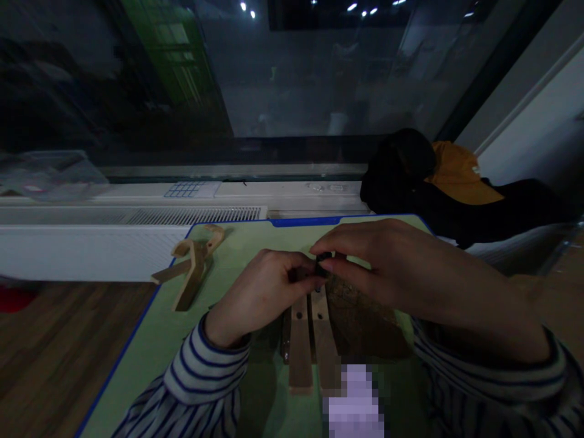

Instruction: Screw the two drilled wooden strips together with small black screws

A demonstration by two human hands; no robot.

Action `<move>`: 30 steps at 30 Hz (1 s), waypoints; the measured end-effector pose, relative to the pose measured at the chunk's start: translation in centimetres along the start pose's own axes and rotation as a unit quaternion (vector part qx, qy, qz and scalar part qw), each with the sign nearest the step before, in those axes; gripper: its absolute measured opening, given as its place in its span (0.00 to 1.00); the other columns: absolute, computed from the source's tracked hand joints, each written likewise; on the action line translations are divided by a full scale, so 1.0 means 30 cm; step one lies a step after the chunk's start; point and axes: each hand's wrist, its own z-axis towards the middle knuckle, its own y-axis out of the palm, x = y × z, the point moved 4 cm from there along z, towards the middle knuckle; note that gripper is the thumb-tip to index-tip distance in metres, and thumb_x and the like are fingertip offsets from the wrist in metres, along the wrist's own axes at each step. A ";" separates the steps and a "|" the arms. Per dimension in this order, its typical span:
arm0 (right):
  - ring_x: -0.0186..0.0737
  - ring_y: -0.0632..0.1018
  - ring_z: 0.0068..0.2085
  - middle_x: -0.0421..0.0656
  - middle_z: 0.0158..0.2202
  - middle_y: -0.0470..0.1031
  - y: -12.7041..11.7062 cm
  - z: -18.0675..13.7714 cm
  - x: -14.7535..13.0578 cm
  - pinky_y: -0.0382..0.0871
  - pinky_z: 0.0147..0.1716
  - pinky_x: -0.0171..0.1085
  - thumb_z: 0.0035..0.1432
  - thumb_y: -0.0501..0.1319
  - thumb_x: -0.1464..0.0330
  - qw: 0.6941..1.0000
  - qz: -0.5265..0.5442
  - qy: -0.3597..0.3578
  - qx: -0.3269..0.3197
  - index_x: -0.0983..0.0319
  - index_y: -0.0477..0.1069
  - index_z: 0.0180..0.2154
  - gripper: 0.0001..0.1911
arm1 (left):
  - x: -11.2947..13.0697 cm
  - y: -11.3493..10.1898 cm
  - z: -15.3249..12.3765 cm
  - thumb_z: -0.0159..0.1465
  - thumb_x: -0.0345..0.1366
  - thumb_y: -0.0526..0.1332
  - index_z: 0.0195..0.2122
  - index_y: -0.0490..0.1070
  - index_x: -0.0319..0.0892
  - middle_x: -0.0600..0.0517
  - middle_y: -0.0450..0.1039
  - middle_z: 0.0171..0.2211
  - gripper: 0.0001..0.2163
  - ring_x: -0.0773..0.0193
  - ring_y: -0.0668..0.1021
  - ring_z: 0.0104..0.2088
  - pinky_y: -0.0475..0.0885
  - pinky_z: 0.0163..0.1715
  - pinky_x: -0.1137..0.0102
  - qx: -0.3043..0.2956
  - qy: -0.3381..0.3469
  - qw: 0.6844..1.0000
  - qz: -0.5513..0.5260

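Note:
My right hand (387, 261) pinches a small black piece (323, 263) between thumb and fingertips. Close against its lower left side, my left hand (267, 292) has its thumb and fingers drawn together; what they grip is hidden. Below the fingers lie two flat wooden strips side by side, a left strip (301, 356) and a right strip (325, 353), each with a dark hole near the hands. Their far ends are covered by my hands. Under and beside them is a brown, shiny, plastic-looking packet (367, 313), partly in shadow.
Curved wooden parts joined together (195, 267) lie at the left of the pale green board (260, 377), which has a blue edge. Behind it are a white radiator (114, 243) and a window sill. Black fabric and an orange cap (463, 173) lie at right; a clear box (55, 173) stands left.

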 end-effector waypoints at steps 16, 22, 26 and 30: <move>0.32 0.75 0.36 0.35 0.38 0.76 -0.009 -0.005 -0.003 0.63 0.35 0.32 0.60 0.55 0.71 0.999 0.025 -0.025 -0.009 0.57 0.70 0.42 0.10 | 0.001 0.001 -0.002 0.59 0.37 0.62 0.32 0.77 0.44 0.58 0.75 0.24 0.05 0.69 0.73 0.23 0.62 0.23 0.75 0.005 -0.010 1.000 -0.007; 0.33 0.76 0.36 0.35 0.37 0.76 -0.011 -0.005 -0.001 0.64 0.34 0.32 0.60 0.55 0.70 1.000 0.013 -0.026 -0.005 0.57 0.71 0.42 0.10 | -0.003 0.005 -0.001 0.59 0.39 0.61 0.32 0.77 0.43 0.57 0.75 0.22 0.07 0.69 0.72 0.21 0.60 0.20 0.75 0.007 -0.012 1.000 0.014; 0.32 0.76 0.35 0.35 0.37 0.76 -0.008 -0.004 -0.004 0.63 0.33 0.32 0.60 0.55 0.70 1.000 0.008 -0.028 0.003 0.58 0.71 0.42 0.10 | -0.002 0.002 -0.001 0.59 0.38 0.62 0.32 0.77 0.44 0.58 0.76 0.24 0.06 0.69 0.73 0.23 0.62 0.22 0.75 0.010 -0.007 1.000 0.010; 0.33 0.76 0.35 0.36 0.36 0.76 -0.004 -0.001 -0.002 0.63 0.33 0.33 0.59 0.55 0.70 1.000 0.006 -0.024 0.004 0.58 0.71 0.42 0.10 | -0.003 0.001 -0.002 0.59 0.38 0.62 0.32 0.77 0.45 0.59 0.76 0.24 0.05 0.69 0.73 0.22 0.62 0.22 0.76 0.013 -0.012 1.000 -0.001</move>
